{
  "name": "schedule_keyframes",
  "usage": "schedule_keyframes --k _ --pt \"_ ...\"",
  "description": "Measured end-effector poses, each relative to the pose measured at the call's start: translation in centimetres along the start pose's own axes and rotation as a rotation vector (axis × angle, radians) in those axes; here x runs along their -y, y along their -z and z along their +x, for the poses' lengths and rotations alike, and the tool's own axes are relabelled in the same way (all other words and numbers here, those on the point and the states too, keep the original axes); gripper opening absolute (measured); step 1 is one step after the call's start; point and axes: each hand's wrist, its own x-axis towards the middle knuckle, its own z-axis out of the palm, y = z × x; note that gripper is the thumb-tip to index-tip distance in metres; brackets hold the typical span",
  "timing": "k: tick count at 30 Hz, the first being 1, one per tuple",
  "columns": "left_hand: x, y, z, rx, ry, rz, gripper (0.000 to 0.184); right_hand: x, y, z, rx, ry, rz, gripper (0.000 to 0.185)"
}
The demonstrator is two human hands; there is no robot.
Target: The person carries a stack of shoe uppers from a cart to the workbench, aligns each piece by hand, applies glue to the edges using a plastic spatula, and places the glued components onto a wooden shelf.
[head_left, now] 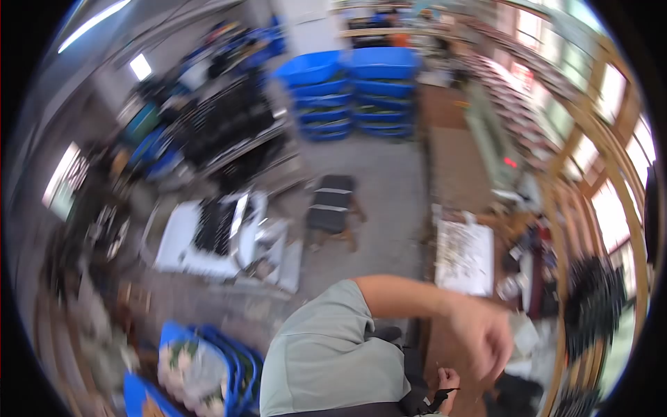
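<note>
My left hand (pixel 484 338) reaches out over the brown workbench (pixel 445 340), its fingers bent downward and smeared by motion. Whether it holds anything cannot be made out. Closer to my body, my right hand (pixel 448 379) has its fingers curled closed at the bench's near side. A black band or strap (pixel 440 399) shows at that wrist. Any item inside the right fingers is hidden. Dark material (pixel 514 396) lies just beyond the hands, and a pale crumpled bag or cloth (pixel 522 337) is beside the left hand.
A white tray (pixel 464 257) with small bits lies farther along the bench. Stacked blue tubs (pixel 382 64) stand at the back. A dark-topped stool (pixel 330 201) is on the floor. Blue tubs with pale contents (pixel 229 354) sit behind me; black items (pixel 594 295) hang by the windows.
</note>
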Motion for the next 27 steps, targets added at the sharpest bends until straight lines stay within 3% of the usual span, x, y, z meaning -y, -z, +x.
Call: schedule_keyframes --k 2,3,6,11,14,17,20,21,23,24,26,27 --pt "2.6 -1.5 2.1 0.124 -0.046 -0.112 0.022 1.5 -0.3 7.4 0.135 0.107 -0.044 0.021" --pt "-2.8 2.2 -12.9 0.128 0.013 0.279 0.023 9.0 -11.5 16.3 0.082 0.275 -0.02 0.021" --pt "-1.8 -0.3 -17.2 0.028 -0.152 0.535 0.027 16.4 -15.4 22.6 0.229 0.423 -0.104 0.02" --pt "2.0 -1.5 -20.5 -0.245 -0.238 0.465 0.022 21.7 -19.4 25.4 0.431 0.565 -0.187 0.02" --pt "0.5 -4.5 -21.2 -0.245 -0.248 0.497 0.036 23.1 -21.6 25.1 0.535 0.625 -0.194 0.021" --pt "0.8 -5.0 -22.6 -0.489 -0.237 0.5 0.023 22.8 -23.2 24.8 0.615 0.67 -0.182 0.021" --pt "0.1 -5.5 -26.6 -0.751 -0.161 0.643 0.027 22.7 -24.4 24.1 0.684 0.753 -0.135 0.021" --pt "-1.1 -6.8 -27.9 -0.9 -0.222 0.779 0.027 22.4 -24.4 24.1 0.712 0.766 -0.104 0.021" --pt "-4.6 -11.1 -30.5 -1.186 -0.2 0.957 0.023 25.8 -21.8 21.2 0.816 0.439 -0.027 0.019" --pt "-5.9 -13.6 -31.5 -1.361 -0.211 1.138 0.022 26.5 -20.7 21.4 0.786 0.435 0.038 0.018" --pt "-8.1 -18.6 -31.7 -1.681 -0.37 1.292 0.021 29.7 -17.9 22.0 0.708 0.507 0.133 0.017" --pt "-9.2 -21.0 -30.9 -1.736 -0.607 1.309 0.02 32.0 -16.3 22.2 0.664 0.58 0.157 0.017"
